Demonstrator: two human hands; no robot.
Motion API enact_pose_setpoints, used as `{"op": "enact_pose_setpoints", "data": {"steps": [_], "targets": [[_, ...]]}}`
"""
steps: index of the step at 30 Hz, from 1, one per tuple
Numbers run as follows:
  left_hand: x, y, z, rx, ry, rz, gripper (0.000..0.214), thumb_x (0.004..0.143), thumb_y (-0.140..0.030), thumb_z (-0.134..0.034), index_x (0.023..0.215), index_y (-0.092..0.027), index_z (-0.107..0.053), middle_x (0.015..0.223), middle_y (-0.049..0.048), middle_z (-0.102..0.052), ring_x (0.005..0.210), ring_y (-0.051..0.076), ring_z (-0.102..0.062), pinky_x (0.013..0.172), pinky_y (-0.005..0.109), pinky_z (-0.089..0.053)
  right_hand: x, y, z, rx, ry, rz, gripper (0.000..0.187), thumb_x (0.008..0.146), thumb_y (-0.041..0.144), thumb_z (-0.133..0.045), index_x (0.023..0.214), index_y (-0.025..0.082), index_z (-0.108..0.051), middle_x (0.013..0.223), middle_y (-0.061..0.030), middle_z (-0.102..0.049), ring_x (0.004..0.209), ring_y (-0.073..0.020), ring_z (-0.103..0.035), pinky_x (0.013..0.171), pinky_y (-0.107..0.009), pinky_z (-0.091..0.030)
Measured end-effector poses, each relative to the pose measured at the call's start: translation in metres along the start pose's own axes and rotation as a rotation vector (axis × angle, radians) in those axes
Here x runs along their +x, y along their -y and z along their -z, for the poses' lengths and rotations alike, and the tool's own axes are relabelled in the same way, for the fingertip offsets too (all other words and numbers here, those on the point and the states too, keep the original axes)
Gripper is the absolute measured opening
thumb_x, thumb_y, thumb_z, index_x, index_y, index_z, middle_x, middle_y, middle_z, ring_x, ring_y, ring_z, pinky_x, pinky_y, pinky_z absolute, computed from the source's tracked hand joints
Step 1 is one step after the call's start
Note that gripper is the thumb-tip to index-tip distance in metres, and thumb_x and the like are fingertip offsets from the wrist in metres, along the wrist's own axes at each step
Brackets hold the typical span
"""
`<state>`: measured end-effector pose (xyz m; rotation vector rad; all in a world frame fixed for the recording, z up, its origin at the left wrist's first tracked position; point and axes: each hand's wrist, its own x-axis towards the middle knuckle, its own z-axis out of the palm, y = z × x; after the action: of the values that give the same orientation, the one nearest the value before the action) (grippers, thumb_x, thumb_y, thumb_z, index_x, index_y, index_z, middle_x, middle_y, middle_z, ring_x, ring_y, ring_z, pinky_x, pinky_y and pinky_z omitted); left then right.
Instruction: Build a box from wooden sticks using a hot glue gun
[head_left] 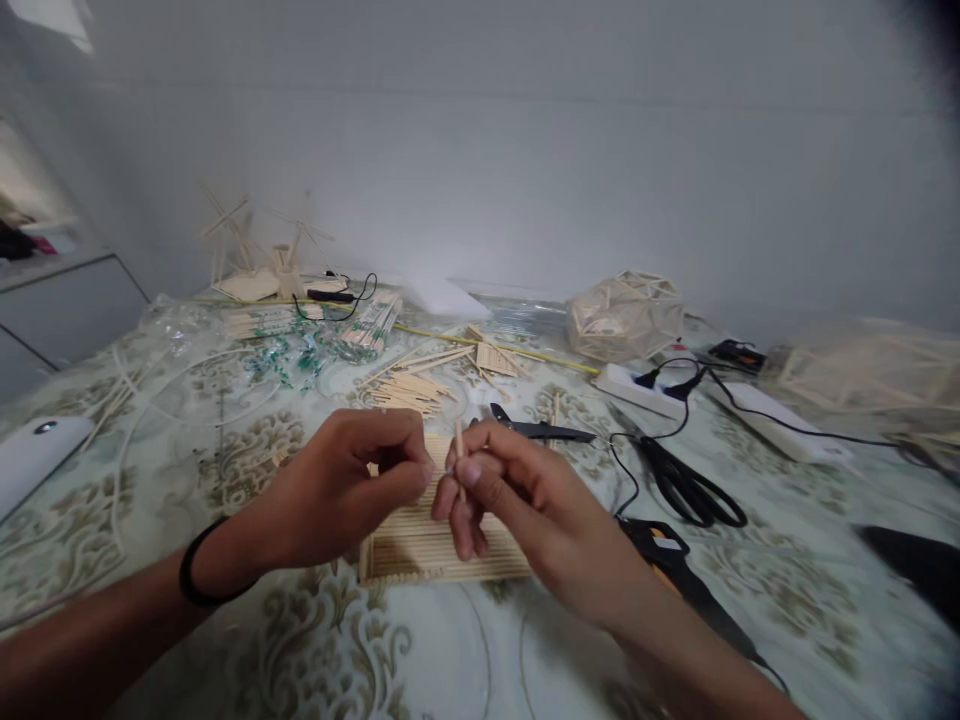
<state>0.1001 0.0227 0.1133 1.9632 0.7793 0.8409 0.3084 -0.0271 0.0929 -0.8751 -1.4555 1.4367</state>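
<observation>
At the back, a plain pale grey wall (480, 130); in front of it, a table with a pale green, brown-flowered cover (322, 640). Near the middle, a short, thin, pale wooden stick (460, 440), standing almost straight up between the thumb and fingertips of the right hand (487, 480), just beside the left hand (375, 480) but with a little gap. Below both hands, a flat mat of pale wooden sticks laid side by side (409, 545), partly hidden by them. On the right, pinching the stick, with the lower fingers loosely bent over the mat. On the left, curled up, with the thumb tip pressed to the bent pointing finger; cannot tell about anything tucked inside. Just past the mat, a loose pile of pale wooden sticks (409, 392). Near the right hand, a dark hand tool with long handles (562, 432); farther right, big black-handled scissors (690, 485) and a black and orange glue gun (671, 565).
</observation>
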Motion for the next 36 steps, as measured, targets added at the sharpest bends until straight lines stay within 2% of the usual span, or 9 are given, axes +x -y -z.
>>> {"op": "enact_pose_setpoints", "data": {"steps": [4,9,12,14,17,21,25,30,36], "targets": [[0.000,-0.001,-0.003,0.038,-0.018,0.013,0.021,0.092,-0.023,-0.066,0.073,-0.019,-0.073,0.068,-0.0034,-0.069,0.064,0.009,-0.059,0.061,0.020,-0.046,0.004,-0.001,0.007,0.076,-0.028,0.010,0.038,0.104,0.056,-0.074,0.093,0.022,-0.060,0.078,0.0016,-0.074,0.061,-0.0118,-0.068,0.062,-0.026,-0.055],[-0.001,0.003,0.000,0.121,-0.062,-0.017,0.015,0.097,-0.028,-0.074,0.090,-0.026,-0.087,0.085,-0.0026,-0.083,0.076,0.010,-0.071,0.070,0.020,-0.053,0.003,-0.003,0.008,-0.003,-0.048,0.027,0.029,0.106,0.049,-0.072,0.100,0.023,-0.061,0.081,0.0023,-0.074,0.071,-0.0130,-0.073,0.073,-0.028,-0.059],[-0.001,0.005,0.001,0.095,-0.066,0.000,0.008,0.094,-0.030,-0.080,0.093,-0.026,-0.087,0.089,-0.0020,-0.084,0.077,0.011,-0.073,0.074,0.020,-0.057,0.001,-0.005,0.005,-0.083,-0.076,0.035,0.019,0.110,0.038,-0.065,0.122,0.025,-0.057,0.078,0.0050,-0.074,0.075,-0.0147,-0.075,0.079,-0.030,-0.059],[-0.001,0.005,0.002,0.089,-0.055,0.010,0.010,0.093,-0.032,-0.082,0.088,-0.024,-0.086,0.088,-0.0010,-0.083,0.076,0.012,-0.073,0.074,0.021,-0.058,-0.001,-0.005,0.003,-0.147,-0.081,0.045,0.032,0.111,0.032,-0.060,0.140,0.026,-0.051,0.078,0.0054,-0.074,0.077,-0.0162,-0.075,0.082,-0.033,-0.058],[-0.001,0.003,0.003,0.094,-0.023,-0.009,0.017,0.096,-0.032,-0.081,0.082,-0.023,-0.084,0.084,-0.0009,-0.081,0.075,0.012,-0.071,0.073,0.022,-0.056,-0.002,-0.003,0.000,-0.266,-0.074,0.053,0.042,0.111,0.027,-0.053,0.152,0.026,-0.047,0.079,0.0042,-0.075,0.079,-0.0180,-0.076,0.087,-0.037,-0.056],[-0.001,0.001,0.006,0.109,0.002,-0.047,0.020,0.098,-0.026,-0.074,0.080,-0.022,-0.083,0.078,-0.0011,-0.080,0.075,0.013,-0.072,0.074,0.023,-0.055,-0.003,0.000,-0.003,-0.355,-0.062,0.054,0.040,0.111,0.027,-0.051,0.151,0.025,-0.048,0.077,0.0040,-0.075,0.079,-0.0188,-0.075,0.086,-0.037,-0.055],[-0.001,-0.001,0.008,0.129,0.044,0.022,0.022,0.096,-0.027,-0.071,0.079,-0.020,-0.083,0.074,0.0003,-0.079,0.067,0.012,-0.067,0.065,0.023,-0.050,-0.005,-0.001,-0.005,-0.362,-0.032,0.052,0.036,0.111,0.028,-0.050,0.147,0.024,-0.051,0.076,0.0041,-0.072,0.075,-0.0173,-0.071,0.078,-0.033,-0.054],[-0.002,-0.004,0.013,0.112,0.150,0.107,0.028,0.094,-0.036,-0.069,0.077,-0.019,-0.082,0.070,0.0030,-0.078,0.062,0.013,-0.062,0.056,0.025,-0.041,-0.006,0.000,-0.006,-0.372,0.047,0.064,0.038,0.112,0.021,-0.046,0.150,0.025,-0.051,0.080,0.0043,-0.072,0.074,-0.0146,-0.071,0.078,-0.030,-0.055],[-0.004,-0.007,-0.002,0.053,0.002,0.205,0.023,0.083,-0.032,-0.073,0.065,-0.018,-0.072,0.059,0.0010,-0.070,0.054,0.010,-0.053,0.049,0.020,-0.037,-0.006,0.002,-0.011,-0.379,0.034,0.080,0.037,0.111,0.020,-0.045,0.147,0.027,-0.052,0.077,0.0049,-0.069,0.070,-0.0148,-0.069,0.072,-0.029,-0.054]]}}
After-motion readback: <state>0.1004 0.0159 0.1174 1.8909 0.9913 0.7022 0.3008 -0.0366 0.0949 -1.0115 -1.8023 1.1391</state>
